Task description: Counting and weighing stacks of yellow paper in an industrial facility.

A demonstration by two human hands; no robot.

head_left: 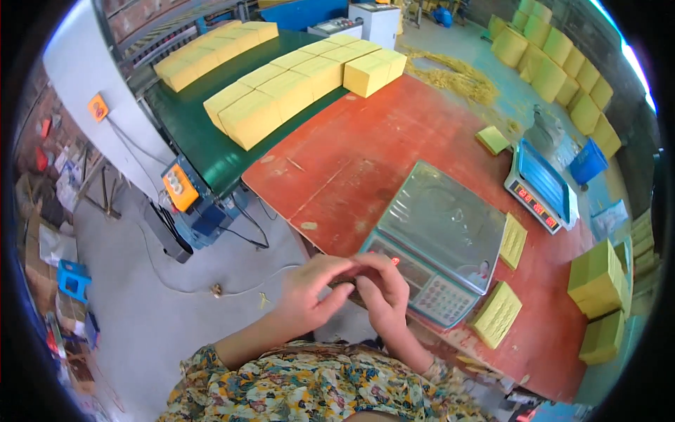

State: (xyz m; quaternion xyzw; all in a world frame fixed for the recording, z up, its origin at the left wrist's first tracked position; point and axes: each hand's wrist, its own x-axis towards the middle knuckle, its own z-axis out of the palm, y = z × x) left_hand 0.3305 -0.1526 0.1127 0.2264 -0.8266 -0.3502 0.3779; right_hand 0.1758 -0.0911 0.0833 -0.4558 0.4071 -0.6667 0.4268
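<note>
left hand [309, 294] + right hand [382, 295]: fingertips pressed together | pinching possibly a small dark object [344, 283] | beside scale [439, 243]

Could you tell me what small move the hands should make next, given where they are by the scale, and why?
Probably part the hands and reach for a yellow stack. The left hand and right hand are pressed together at the table edge; whether they hold anything is unclear, and the scale has a bare pan.
</note>
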